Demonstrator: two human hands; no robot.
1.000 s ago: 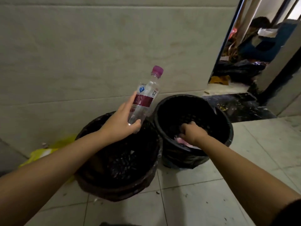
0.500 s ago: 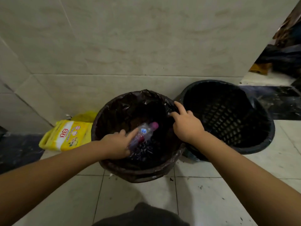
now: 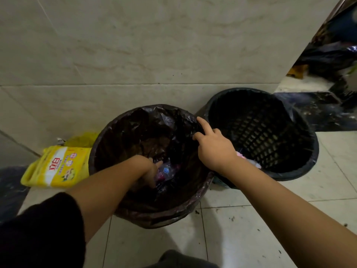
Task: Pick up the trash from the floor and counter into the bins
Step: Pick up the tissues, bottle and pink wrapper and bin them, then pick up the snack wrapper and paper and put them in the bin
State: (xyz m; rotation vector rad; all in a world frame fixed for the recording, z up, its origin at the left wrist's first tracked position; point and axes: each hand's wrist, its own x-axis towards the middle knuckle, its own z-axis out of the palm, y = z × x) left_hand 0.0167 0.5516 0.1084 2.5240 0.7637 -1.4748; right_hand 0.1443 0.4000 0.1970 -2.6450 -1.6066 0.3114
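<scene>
Two round black bins stand against the tiled wall. The left bin has a dark plastic liner. My left hand reaches deep inside it, fingers closed on the lower end of a clear plastic bottle with a pink label, which lies low in the bin. My right hand rests on the liner's right rim, index finger along the edge and thumb curled over it. The right bin is a black mesh basket with pink and white trash at its bottom.
A yellow plastic jug lies on the floor left of the left bin, against the wall. A dark bag sits at the far left. Small crumbs dot the pale floor tiles. A doorway with clutter opens at the right.
My left hand has carried the bottle from above the bins down deep into the left bin. My right hand left the right bin and moved onto the left bin's liner rim.
</scene>
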